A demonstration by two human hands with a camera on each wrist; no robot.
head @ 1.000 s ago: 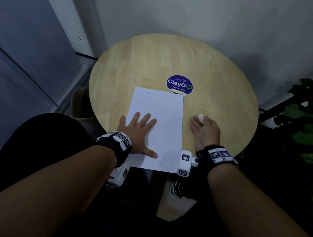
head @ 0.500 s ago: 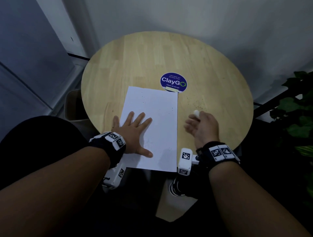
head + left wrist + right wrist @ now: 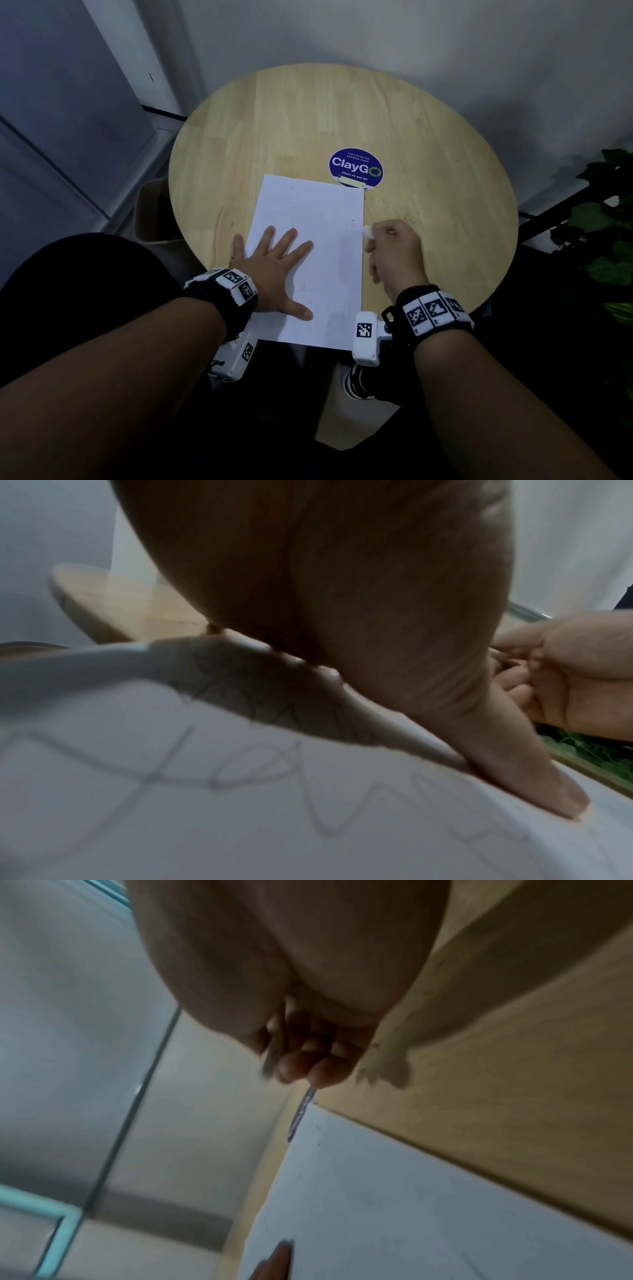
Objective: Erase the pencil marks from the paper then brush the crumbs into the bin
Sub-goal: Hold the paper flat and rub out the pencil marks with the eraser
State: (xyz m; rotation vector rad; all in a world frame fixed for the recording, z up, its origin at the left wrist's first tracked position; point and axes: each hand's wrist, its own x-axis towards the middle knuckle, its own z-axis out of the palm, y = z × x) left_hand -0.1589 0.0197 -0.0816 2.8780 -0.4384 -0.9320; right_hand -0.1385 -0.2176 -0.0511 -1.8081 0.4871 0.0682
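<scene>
A white sheet of paper (image 3: 318, 246) lies on the round wooden table (image 3: 308, 113), its near edge hanging over the rim. My left hand (image 3: 274, 270) lies flat on the sheet's near left part, fingers spread. Faint pencil zigzags (image 3: 212, 772) show beside the thumb in the left wrist view. My right hand (image 3: 394, 253) hovers at the paper's right edge and pinches a small white eraser (image 3: 367, 231) in curled fingers (image 3: 308, 1066). Dark eraser crumbs (image 3: 400, 205) dot the table right of the sheet. A bin (image 3: 152, 212) stands on the floor left of the table.
A round blue ClayGo sticker (image 3: 356, 168) is stuck on the table just beyond the paper's far right corner. A leafy green plant (image 3: 603, 219) stands to the right. A wall runs behind the table and a glass panel to the left.
My right hand with the eraser has moved left from the bare table to the paper's right edge and turned knuckles up. The left hand stays flat on the sheet.
</scene>
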